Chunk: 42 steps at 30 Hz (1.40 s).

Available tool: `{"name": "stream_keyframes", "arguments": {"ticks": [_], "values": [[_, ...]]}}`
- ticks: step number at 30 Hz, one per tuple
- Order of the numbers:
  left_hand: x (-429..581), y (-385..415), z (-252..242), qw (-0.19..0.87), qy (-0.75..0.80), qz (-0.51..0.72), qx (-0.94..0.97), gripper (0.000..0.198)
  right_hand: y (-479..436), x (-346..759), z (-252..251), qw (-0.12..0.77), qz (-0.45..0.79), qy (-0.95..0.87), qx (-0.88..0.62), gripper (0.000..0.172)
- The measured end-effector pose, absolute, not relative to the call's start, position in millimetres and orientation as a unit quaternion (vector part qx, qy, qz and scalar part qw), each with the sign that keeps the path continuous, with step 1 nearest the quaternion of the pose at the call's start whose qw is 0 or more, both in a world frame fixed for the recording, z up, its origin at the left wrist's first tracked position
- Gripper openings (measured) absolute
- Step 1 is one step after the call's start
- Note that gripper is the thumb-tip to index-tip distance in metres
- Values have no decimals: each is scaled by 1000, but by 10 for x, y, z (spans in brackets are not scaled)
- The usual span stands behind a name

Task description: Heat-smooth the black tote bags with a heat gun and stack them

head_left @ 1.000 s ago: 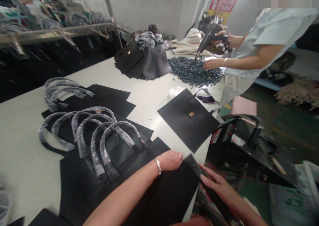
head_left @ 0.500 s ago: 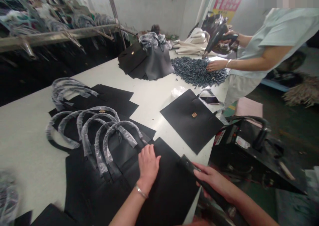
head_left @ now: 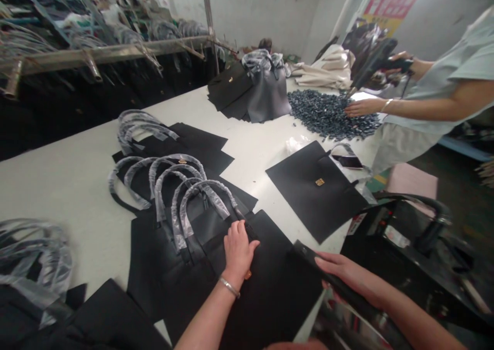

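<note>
The left hand (head_left: 238, 247) lay open, flat on the matte black bag (head_left: 270, 288) at the tabletop's (head_left: 57, 180) six o'clock. The right hand (head_left: 341, 274), at four o'clock, covered a dark bar (head_left: 304, 251); whether it gripped was unclear. Film-wrapped handles (head_left: 200, 198) arched at eleven.

Of the person who wears the camera, only the two arms and hands are seen. Both forearms (head_left: 204, 319) are bare down to the lower edge of the picture; any sleeve lies outside the view. The left grip (head_left: 238, 244) is a bare hand, without glove. On its wrist sits a thin bracelet (head_left: 229, 287) of silver-coloured metal, a plain narrow band that shines a little and fits close to the arm. The right grip (head_left: 339, 270) is a bare hand too, and its wrist is uncovered. The nails are too small to judge.
</note>
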<state>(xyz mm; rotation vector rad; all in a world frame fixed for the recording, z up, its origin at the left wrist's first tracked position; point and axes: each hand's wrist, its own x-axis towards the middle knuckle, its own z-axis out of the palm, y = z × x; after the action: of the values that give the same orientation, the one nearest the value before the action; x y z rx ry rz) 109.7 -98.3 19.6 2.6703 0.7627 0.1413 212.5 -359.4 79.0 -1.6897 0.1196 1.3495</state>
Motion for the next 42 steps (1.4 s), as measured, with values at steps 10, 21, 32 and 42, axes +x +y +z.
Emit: {"name": "stream_keyframes", "arguments": {"ticks": [10, 21, 32, 42], "values": [[1109, -953, 215, 191, 274, 36, 942, 69, -3031, 2272, 863, 534, 406, 18, -741, 50], [1137, -933, 170, 203, 306, 46, 929, 77, -3535, 2095, 796, 471, 527, 37, -707, 58], [1316, -1438, 162, 67, -84, 36, 994, 22, -3575, 2123, 960, 568, 351, 75, -741, 61], [1597, -1876, -4, -79, -285, 20, 955, 32, -4055, 1687, 757, 552, 365, 179, -728, 83]]}}
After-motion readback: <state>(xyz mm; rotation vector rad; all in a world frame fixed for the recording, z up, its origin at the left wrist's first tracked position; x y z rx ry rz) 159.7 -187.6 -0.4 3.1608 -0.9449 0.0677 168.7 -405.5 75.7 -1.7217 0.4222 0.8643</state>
